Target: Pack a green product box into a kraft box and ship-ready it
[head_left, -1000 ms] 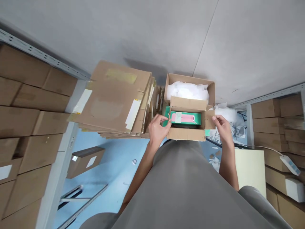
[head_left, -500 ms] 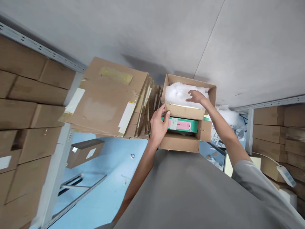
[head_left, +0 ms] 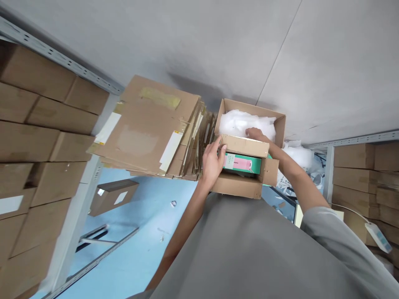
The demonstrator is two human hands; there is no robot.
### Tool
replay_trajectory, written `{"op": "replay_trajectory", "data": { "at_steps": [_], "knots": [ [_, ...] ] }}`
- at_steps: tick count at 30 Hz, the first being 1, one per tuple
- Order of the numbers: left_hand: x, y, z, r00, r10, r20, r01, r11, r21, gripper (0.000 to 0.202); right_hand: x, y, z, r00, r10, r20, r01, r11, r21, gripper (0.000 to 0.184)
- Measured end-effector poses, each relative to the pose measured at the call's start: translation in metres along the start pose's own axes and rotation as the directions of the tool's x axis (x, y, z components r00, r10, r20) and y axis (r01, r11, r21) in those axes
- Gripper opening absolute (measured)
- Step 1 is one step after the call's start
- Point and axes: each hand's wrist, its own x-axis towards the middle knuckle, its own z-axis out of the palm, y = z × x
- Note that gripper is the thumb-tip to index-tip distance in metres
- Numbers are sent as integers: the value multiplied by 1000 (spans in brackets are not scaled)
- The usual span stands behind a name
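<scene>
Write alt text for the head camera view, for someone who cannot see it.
A person's left hand grips the side of a small open cardboard box holding a green and pink package, while the right hand reaches into white padding in a larger box behind. Flattened cardboard is stacked alongside.

I'm looking at a stockroom or packing warehouse. Perforated metal shelving [head_left: 62,66] on the left is stacked tight with sealed brown cartons [head_left: 46,124], and more racking with cartons [head_left: 358,166] sits on the right. A thick pile of flattened cardboard boxes [head_left: 152,124] sits in the middle, beside an open carton of white bubble wrap [head_left: 246,122]. Light blue floor [head_left: 137,232] with paper scraps, bare grey wall [head_left: 218,41]. Shipping prep area by the look of it.
</scene>
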Motion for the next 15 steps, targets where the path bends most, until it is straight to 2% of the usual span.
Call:
{"op": "replay_trajectory", "data": {
  "at_steps": [2,5,8,11,15],
  "knots": [
    [0,0,0,1000,4,-1,-4,1000,-2,56,-6,1,-5,1000,-18,-18,18,1000,6,35],
    [0,0,0,1000,13,-3,-13,1000,-2,56,-20,9,-16,996,-56,-75,58,998,19,33],
    [0,0,1,1000,23,-7,-23,1000,-11,56,-39,26,-31,966,-134,-222,154,985,77,28],
    [-1,-1,2,999,36,-23,-36,999,-22,57,-70,41,-46,884,-168,-436,259,953,156,26],
    [0,-3,3,999,33,-36,-34,999,-31,57,-143,40,-58,691,-163,-704,422,882,210,19]
  ]
}}
